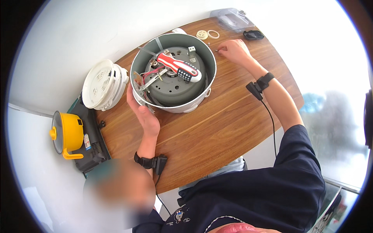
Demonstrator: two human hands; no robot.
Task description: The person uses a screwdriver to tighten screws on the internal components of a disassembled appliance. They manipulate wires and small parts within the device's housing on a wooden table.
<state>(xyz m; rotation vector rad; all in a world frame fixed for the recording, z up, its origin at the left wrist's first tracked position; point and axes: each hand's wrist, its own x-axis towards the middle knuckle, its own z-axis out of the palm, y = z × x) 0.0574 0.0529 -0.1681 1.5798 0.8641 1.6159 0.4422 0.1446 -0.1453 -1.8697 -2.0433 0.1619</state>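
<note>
An upturned rice cooker body (186, 105), round and white outside with a grey inside, lies on the wooden table with its underside open. Wires and a round metal base (165, 91) show within. Across the opening rests a red, white and black screwdriver (178, 66), its shaft toward the upper left. My left hand (145, 116) holds the cooker's left wall, its fingers partly hidden behind the rim. Right of the cooker, my right hand (234, 51) is closed in a pinch just above the table. A tiny dark metal piece pokes out from its fingertips, too small to name.
White plastic cooker parts (103, 85) lean at the left, near a yellow pot (70, 128) on a black case. Beyond the cooker lie a cream disc (202, 35), a ring (213, 34), a clear plastic box (232, 20) and a black object (253, 35). Cables trail from both wrist straps.
</note>
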